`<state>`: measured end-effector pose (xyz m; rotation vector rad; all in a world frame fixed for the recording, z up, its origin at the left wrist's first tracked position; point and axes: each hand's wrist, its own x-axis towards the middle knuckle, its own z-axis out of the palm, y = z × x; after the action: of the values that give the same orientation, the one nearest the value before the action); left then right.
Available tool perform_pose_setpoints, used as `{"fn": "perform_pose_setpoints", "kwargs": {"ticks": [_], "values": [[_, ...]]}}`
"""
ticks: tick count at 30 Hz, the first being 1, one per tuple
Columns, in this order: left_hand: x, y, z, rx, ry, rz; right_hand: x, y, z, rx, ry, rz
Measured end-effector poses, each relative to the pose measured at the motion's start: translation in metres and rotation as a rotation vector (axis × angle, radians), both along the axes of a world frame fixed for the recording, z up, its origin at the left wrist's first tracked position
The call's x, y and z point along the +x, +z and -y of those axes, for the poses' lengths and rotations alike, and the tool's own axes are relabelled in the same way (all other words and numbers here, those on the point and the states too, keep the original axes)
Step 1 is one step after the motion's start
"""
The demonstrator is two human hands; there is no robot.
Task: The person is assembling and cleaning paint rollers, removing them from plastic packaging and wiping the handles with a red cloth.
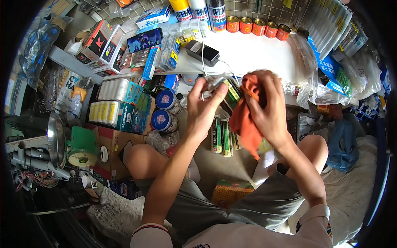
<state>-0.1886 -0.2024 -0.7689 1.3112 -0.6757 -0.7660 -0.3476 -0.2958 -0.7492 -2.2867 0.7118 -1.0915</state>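
Rag (245, 120), orange-red, sits clamped in my right hand (268, 108), up against a slim green-and-yellow box (233, 94). My left hand (203, 106) pinches that box's blurred end; hands near each other, box between them. Similar boxes (225, 137) below; black power adapter (202, 53) on white tabletop (256, 56) ahead.

Brightly lit white shelf (256, 53) before a pale, grid-patterned wall (271, 13), dull grey-brown floor (244, 166) below.
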Motion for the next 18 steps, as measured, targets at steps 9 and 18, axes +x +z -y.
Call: {"fn": "perform_pose_setpoints", "kwargs": {"ticks": [9,18], "values": [[0.023,0.002,-0.003,0.07,0.085,-0.091,0.0,0.005,-0.013,-0.031,0.383,-0.278],[-0.011,-0.017,-0.003,-0.133,-0.36,0.089,0.011,-0.017,0.009,0.622,0.249,0.206]]}}
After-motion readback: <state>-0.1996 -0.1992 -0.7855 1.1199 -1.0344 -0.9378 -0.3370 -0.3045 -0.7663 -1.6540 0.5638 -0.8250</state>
